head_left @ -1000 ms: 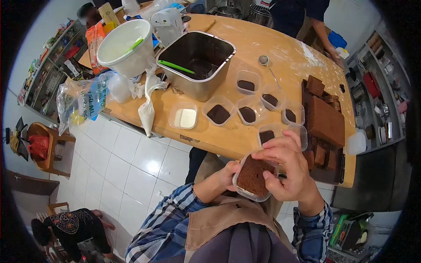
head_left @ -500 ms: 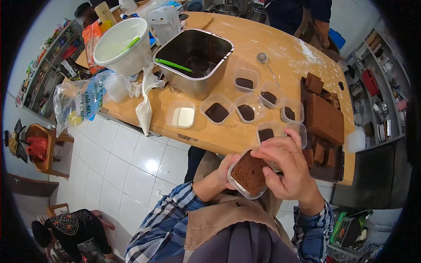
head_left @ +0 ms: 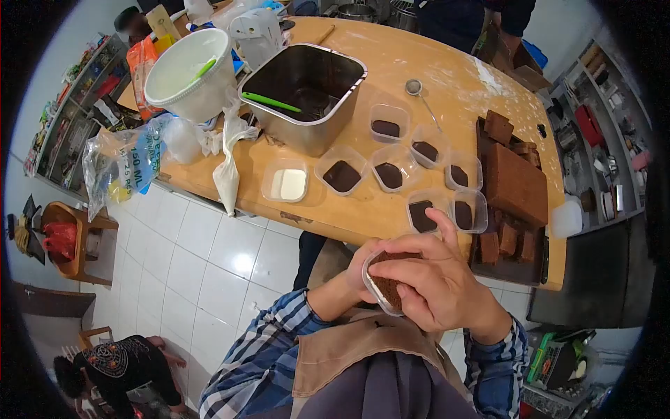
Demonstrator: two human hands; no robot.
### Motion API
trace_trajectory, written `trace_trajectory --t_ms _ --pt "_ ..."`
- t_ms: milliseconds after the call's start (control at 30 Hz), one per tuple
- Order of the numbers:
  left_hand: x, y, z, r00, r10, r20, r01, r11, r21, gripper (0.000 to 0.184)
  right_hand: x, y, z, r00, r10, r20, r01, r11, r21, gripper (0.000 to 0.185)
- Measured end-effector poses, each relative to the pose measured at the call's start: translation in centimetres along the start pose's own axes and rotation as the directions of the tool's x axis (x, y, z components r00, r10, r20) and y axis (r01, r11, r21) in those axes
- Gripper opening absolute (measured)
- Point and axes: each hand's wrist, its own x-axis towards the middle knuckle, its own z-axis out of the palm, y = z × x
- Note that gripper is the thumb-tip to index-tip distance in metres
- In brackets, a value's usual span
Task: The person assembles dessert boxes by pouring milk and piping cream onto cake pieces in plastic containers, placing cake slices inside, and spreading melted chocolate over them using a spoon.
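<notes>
My left hand (head_left: 353, 278) is closed around a clear plastic cup (head_left: 389, 309), tilted in front of my apron. Inside the cup is a piece of chocolate cake (head_left: 388, 290), with a white layer showing beneath its edge. My right hand (head_left: 447, 283) covers much of the cake; its thumb and bent fingers press on it, while one finger sticks up. Just beyond, on the table, stand several clear cups with dark bottoms, the nearest cup (head_left: 421, 215) close to my right fingers. Another cup (head_left: 286, 183) holds a white filling.
A steel tub (head_left: 293, 133) with a green spatula, a white bucket (head_left: 171, 101) and a filled piping bag (head_left: 227, 171) stand left on the table (head_left: 335, 223). A tray of chocolate cake (head_left: 516, 185) lies right, near a small strainer (head_left: 413, 87). Other people are behind the table and lower left.
My right hand has shifted left over the cup, its fingers now lying across the cake and hiding more of it. The cup has tilted slightly in my left hand.
</notes>
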Motion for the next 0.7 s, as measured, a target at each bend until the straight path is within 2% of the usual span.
trace_trajectory --t_ms 100,167,267,367,433,500,667,700 --pt "-0.1 -0.2 0.2 0.998 -0.049 0.024 0.054 0.96 -0.274 0.046 0.1 0.1 0.2 1.0 0.014 0.005 -0.014 1.0 0.019 0.034" --pt "0.1 -0.5 0.2 0.997 -0.041 0.066 0.069 0.85 -0.523 0.045 0.0 0.2 0.3 0.999 0.036 0.022 -0.036 0.999 0.018 0.034" --pt "0.1 -0.6 0.4 0.991 0.046 0.124 0.083 0.519 -0.851 0.044 0.0 0.1 -0.3 0.998 0.053 -0.014 -0.052 0.998 0.043 0.031" --pt "0.3 -0.4 0.4 0.977 0.119 0.174 0.161 0.114 -0.98 0.052 -0.8 -0.5 -1.7 0.991 0.115 -0.062 -0.115 0.993 -0.006 0.031" --pt "0.1 0.2 0.4 0.975 0.106 0.198 0.183 0.136 -0.974 0.053 -1.7 -0.1 -1.9 0.991 0.119 -0.063 -0.119 0.993 -0.001 0.032" --pt "0.3 0.0 0.4 0.963 0.139 0.231 0.221 0.08 -0.972 0.056 -2.4 -0.1 -1.6 0.99 0.114 -0.083 -0.113 0.994 0.017 0.033" --pt "0.7 0.7 0.1 0.957 -0.069 0.283 0.29 0.311 -0.905 0.067 -3.8 -0.8 -0.7 0.992 0.129 -0.015 -0.128 0.99 0.05 0.035" --pt "0.6 0.6 0.1 0.96 -0.083 0.267 0.279 0.315 -0.907 0.069 -4.0 -0.8 -0.6 0.992 0.127 0.001 -0.127 0.991 0.052 0.035"
